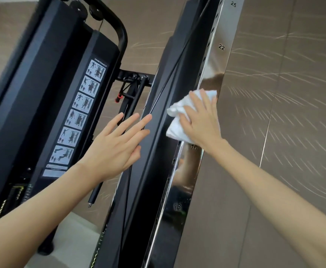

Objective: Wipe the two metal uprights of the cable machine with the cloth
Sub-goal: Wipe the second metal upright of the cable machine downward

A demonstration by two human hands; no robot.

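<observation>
The cable machine filled our view. Its polished metal upright ran steeply from lower left to upper right, its long axis under our right hand. That hand lay flat, fingers spread, pressing the white cloth onto the upright between marks 16 and 22. Our left hand, open and holding nothing, braced against the black frame beside it.
</observation>
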